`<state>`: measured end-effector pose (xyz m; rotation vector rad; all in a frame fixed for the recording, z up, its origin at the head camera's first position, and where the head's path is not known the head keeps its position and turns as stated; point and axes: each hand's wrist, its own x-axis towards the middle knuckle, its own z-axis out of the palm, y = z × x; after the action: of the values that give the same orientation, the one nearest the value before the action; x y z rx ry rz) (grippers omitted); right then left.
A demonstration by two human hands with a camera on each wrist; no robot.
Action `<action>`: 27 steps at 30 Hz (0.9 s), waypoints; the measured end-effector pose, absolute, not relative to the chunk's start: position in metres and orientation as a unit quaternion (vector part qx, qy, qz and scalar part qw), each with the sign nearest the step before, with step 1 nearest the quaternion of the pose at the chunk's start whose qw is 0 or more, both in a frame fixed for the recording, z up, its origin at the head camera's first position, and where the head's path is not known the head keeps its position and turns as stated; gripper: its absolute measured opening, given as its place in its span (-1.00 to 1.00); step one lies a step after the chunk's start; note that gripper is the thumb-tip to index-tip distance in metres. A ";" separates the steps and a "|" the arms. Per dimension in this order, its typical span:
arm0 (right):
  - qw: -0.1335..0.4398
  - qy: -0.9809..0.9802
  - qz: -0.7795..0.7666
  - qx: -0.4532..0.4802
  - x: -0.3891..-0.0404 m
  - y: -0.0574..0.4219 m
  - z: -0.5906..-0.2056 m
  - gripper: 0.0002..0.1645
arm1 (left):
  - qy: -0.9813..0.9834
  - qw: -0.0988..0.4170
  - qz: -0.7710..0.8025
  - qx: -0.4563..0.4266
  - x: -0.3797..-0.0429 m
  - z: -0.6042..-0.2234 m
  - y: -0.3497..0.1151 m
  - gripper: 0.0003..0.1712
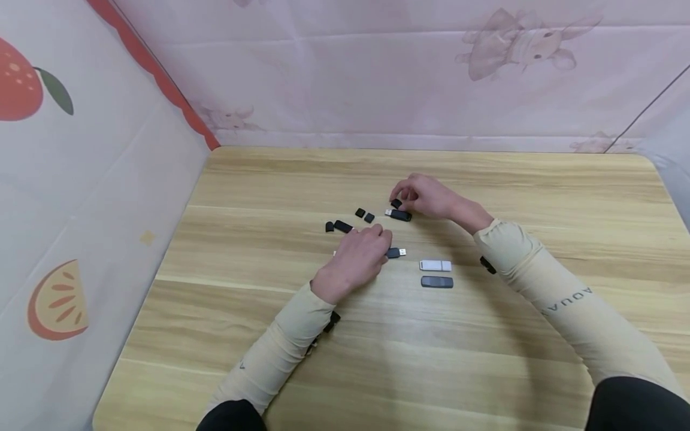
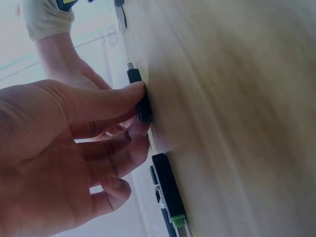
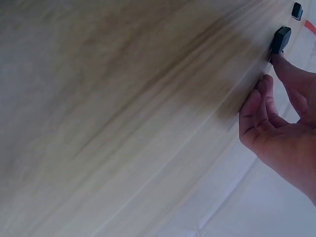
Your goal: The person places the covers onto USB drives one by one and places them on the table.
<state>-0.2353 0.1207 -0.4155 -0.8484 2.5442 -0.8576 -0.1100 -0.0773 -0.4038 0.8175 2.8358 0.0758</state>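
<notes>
work appears partway: the white stick and grey stick show no plug, three caps lie loose, the left hand pinches a dark stick, the right hand a black cap.

— How does the desk look?
— It has pale wood grain and rounded corners.
— And what is behind it?
— A creased pinkish sheet, printed with rabbits. At left, a white sheet shows a red fruit and a fruit slice.

Left grip pinched, right grip curled farther forward, both forearms outstretched
</notes>
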 end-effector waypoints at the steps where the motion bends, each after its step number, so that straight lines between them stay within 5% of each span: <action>1: 0.162 0.891 -0.300 -0.298 -0.235 0.121 -0.415 -0.70 | 0.956 0.094 0.025 0.276 -0.110 -0.404 -0.077 -0.68; 27: 0.171 0.892 -0.347 -0.236 -0.227 0.143 -0.412 -0.71 | 0.951 0.066 0.025 0.300 -0.113 -0.401 -0.079 -0.78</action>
<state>-0.2268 0.1427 -0.4121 -0.6690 2.5315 -0.9840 -0.1134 -0.0789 -0.4012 0.9054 2.8696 0.0763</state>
